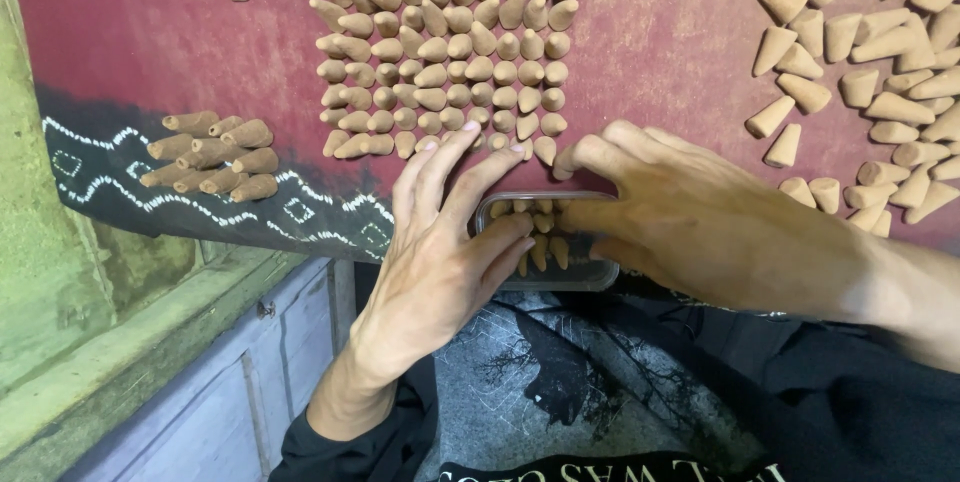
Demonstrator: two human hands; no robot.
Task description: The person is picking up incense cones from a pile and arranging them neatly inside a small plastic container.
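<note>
Big dark red cloth (680,32) covers the whole work surface, patterned black border along its near edge. Most of it is taken up by tan incense cones (450,52) standing in tight rows just beyond the fingertips, with looser piles off to either side. Right between both hands sits a small clear plastic box (545,242), a few cones lying in it. Left hand (440,262) is spread, fingers flat against the box's left side. Right hand (690,222) lies over the right end, fingers loosely curled; can't tell if it's pinching a cone.
</note>
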